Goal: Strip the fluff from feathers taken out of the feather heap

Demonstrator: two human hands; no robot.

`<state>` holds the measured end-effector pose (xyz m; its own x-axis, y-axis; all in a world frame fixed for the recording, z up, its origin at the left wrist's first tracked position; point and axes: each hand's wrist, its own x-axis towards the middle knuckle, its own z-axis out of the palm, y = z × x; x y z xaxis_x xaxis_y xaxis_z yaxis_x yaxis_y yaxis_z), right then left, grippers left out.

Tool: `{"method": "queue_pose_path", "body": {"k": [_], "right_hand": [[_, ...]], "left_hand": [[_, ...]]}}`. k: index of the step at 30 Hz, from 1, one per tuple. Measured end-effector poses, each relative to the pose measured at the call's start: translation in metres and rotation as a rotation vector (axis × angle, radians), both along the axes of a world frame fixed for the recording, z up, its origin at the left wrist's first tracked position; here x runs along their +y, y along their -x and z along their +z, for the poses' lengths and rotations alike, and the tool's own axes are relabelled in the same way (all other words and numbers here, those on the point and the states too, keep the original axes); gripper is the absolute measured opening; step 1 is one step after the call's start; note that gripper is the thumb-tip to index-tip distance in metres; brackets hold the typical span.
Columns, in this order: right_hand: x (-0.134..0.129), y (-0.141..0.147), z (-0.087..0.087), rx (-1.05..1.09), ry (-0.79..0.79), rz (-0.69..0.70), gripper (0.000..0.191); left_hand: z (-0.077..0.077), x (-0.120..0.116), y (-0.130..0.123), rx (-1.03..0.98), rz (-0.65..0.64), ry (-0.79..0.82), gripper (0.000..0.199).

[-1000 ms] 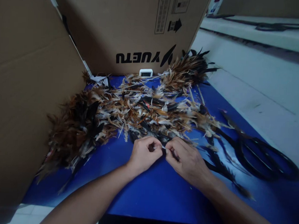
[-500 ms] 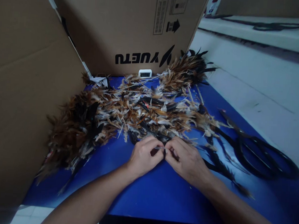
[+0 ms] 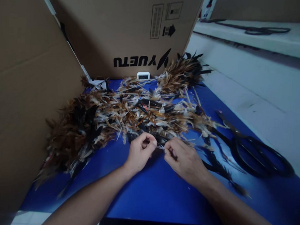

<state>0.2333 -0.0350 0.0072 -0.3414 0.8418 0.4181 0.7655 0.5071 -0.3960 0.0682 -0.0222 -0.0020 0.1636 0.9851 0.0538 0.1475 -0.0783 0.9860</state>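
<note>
Between my two hands runs a short, thin, pale strand (image 3: pixel 160 147); whether it is thread or a feather's quill I cannot make out. My left hand (image 3: pixel 140 153) is closed, pinching its left end between thumb and forefinger. The other end sits in the closed fingertips of my right hand (image 3: pixel 184 158). Both hands are just above the blue tabletop (image 3: pixel 150 196), at the near edge of a spread of brown, white and black feathers (image 3: pixel 137 113). Dark feathers lie right behind my fingertips.
Large black-handled scissors (image 3: pixel 256 151) lie at the right, with loose dark feathers (image 3: pixel 219 168) beside them. Feather bunches are piled at the left (image 3: pixel 70 135) and back right (image 3: pixel 184 72). A small white digital display (image 3: pixel 143 76) stands before the cardboard box (image 3: pixel 106 29).
My hands have drawn slightly apart, the left one moving left and turning, so more of the pale strand shows between them. The whole view has shifted slightly.
</note>
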Motion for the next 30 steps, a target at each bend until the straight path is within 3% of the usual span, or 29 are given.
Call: {"method": "queue_pose_path", "body": {"k": [6,11,17,23,30], "right_hand": [[-0.0003,-0.0002,-0.0016,0.022,-0.008,-0.015,0.009],[-0.0011,-0.0011,-0.0005,0.042,-0.012,-0.011,0.009],[-0.0021,0.0006,0.0018,0.041,-0.001,0.015,0.01],[-0.0014,0.0016,0.0019,0.04,0.001,0.024,0.011],[-0.0005,0.0009,0.0021,0.048,-0.003,0.016,0.011]], "left_hand": [[0.0041,-0.0033,0.0003,0.29,-0.071,-0.247,0.019],[0.0035,-0.0025,0.0013,0.248,-0.066,-0.145,0.023],[0.0029,-0.0025,-0.0003,0.208,-0.116,-0.181,0.01],[-0.0045,0.0017,0.0006,-0.025,-0.048,0.074,0.014],[-0.0017,0.0027,0.0,-0.155,-0.031,0.136,0.017]]}}
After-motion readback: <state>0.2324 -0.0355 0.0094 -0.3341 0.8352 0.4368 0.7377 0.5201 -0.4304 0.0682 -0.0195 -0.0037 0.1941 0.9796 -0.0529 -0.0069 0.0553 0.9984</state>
